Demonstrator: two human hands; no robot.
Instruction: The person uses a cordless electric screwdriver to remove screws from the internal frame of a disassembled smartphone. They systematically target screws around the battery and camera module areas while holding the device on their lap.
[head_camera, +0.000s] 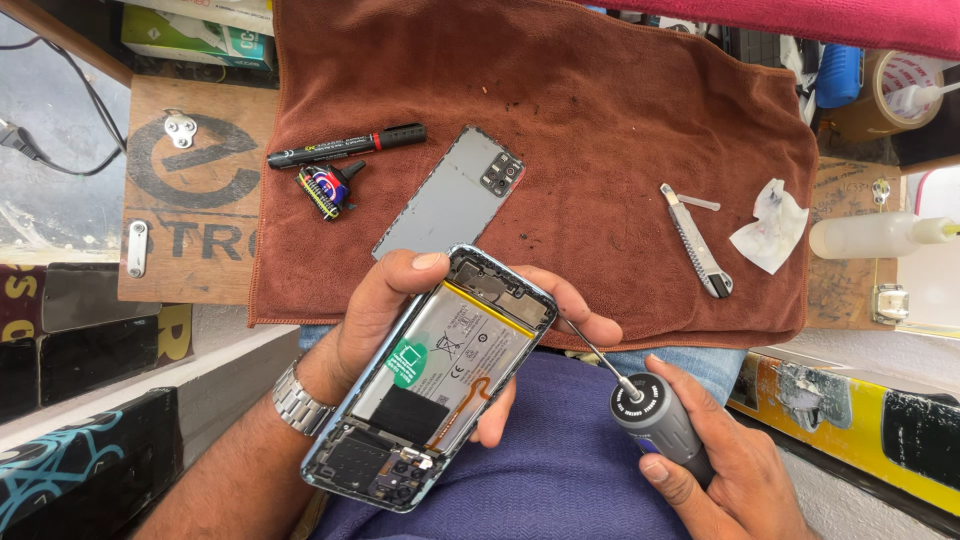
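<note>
Phone: opened smartphone (430, 375) — battery exposed, centre frame
Left hand (385, 310): fingers wrapped around it
Right hand (725, 450): closed on precision screwdriver (655, 420) — lower right

Both forearms are bare, with no sleeves in view. The left hand (385, 315) has a silver metal link watch band (297, 402) around its wrist. The right hand (735, 465) wears nothing. The lap shows dark purple-blue cloth (560, 470), with light blue denim (700, 362) above it.

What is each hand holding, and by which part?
Left hand: opened phone, gripped by its long edges. Right hand: screwdriver, by its grey handle.
</note>
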